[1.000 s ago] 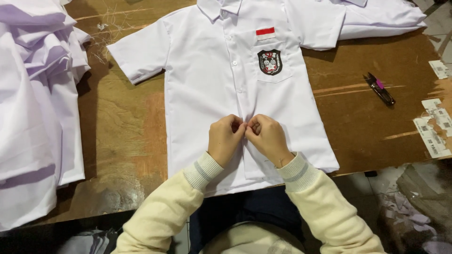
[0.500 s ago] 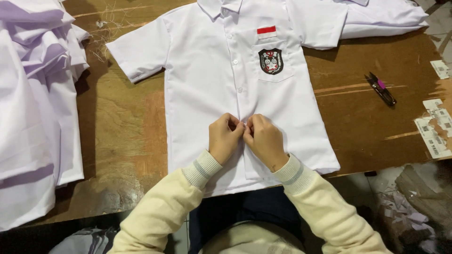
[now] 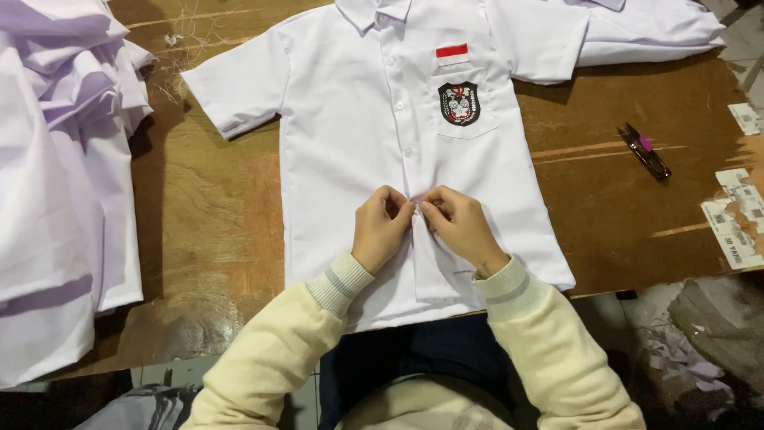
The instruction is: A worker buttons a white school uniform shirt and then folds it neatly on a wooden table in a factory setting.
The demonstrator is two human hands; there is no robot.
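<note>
- White short-sleeved shirt (image 3: 374, 159) lay flat, front up, on the brown wooden table (image 3: 207, 231). Long axis ran collar to hem: collar at the table's far edge, hem hanging slightly over the near edge toward the person.
- Sleeves spread out sideways, roughly square to that axis.
- Left hand (image 3: 382, 231) and right hand (image 3: 460, 227) met at the shirt's button placket, low on the front, below the chest pocket (image 3: 465, 107).
- Both hands pinched the placket fabric between thumb and fingertips, narrow grip, fingertips of the two hands nearly touching. Couldn't tell whether a button sat between the fingers.
- Upper buttons along the placket looked fastened; placket below the hands gaped a little.
- Chest pocket carried a dark shield-shaped badge, with a small red-and-white patch just above it.
- Left of the shirt: strip of bare table, then a stack of white garments (image 3: 56, 183) covering the table's left end. Stack was near the shirt's sleeve, not touching.
- Right of the shirt: wider bare table. Small thread snips with a pink handle (image 3: 646, 151) lay there, well apart from the shirt.
- Paper tags (image 3: 736, 219) lay at the table's right edge, beyond the snips.
- Another white garment (image 3: 645, 32) lay at the far right corner, touching or overlapping the shirt's sleeve.
- Loose threads (image 3: 179, 36) lay at the far left, near the shirt's other sleeve.
</note>
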